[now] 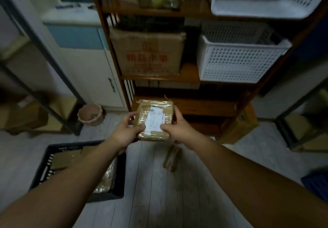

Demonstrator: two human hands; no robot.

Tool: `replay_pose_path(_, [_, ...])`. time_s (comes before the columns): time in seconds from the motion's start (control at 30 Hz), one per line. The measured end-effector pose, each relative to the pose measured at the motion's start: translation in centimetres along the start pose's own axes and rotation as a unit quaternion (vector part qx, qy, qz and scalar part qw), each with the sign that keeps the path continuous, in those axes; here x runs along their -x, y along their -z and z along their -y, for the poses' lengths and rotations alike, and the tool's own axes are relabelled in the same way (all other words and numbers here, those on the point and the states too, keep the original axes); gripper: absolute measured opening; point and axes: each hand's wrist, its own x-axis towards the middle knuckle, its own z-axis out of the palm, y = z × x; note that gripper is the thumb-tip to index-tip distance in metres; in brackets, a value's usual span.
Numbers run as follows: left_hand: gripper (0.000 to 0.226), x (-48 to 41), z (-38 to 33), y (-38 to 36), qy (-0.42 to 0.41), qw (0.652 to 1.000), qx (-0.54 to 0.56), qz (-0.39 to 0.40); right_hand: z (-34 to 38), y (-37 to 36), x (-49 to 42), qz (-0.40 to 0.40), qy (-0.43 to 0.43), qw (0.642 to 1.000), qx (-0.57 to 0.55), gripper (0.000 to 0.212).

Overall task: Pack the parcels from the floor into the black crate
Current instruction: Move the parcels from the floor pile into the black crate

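Note:
A brown taped parcel (154,116) with a white shipping label is held in the air in front of the wooden shelf. My left hand (128,131) grips its left edge, thumb on top. My right hand (177,128) grips its right edge, thumb on the label. The black crate (46,158) stands on the floor at lower left, partly behind my left forearm, with brown parcels inside. A smaller brown parcel (172,158) lies on the floor below my right hand.
A wooden shelf unit (195,107) stands straight ahead with a cardboard box (147,53) and white baskets (236,62). A pink bucket (90,114) sits on the floor at left. Metal racks with boxes flank both sides. A cardboard box (239,126) leans by the shelf's right foot.

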Motion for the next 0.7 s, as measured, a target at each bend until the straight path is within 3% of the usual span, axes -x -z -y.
replay_pose_path(0.1, [0.052, 3.2, -3.7, 0.8, -0.023, 0.999, 0.026, -0.024, 3.5, -0.5, 2.6, 0.001, 0.047, 0.999, 0.022, 0.103])
replay_pose_path(0.3, [0.069, 9.8, -7.4, 3.9, -0.047, 0.997, 0.034, -0.051, 8.4, -1.5, 7.6, 0.037, 0.134, 0.989, 0.054, 0.1])
replay_pose_path(0.47, [0.064, 14.7, -9.7, 8.4, -0.071, 0.995, 0.03, -0.068, 12.0, -5.2, 11.5, 0.037, 0.194, 0.979, 0.05, 0.1])
replay_pose_path(0.7, [0.066, 19.6, -9.0, 20.8, -0.065, 0.989, -0.069, -0.111, 15.6, -16.5, 12.5, 0.071, 0.194, 0.978, 0.013, 0.072])
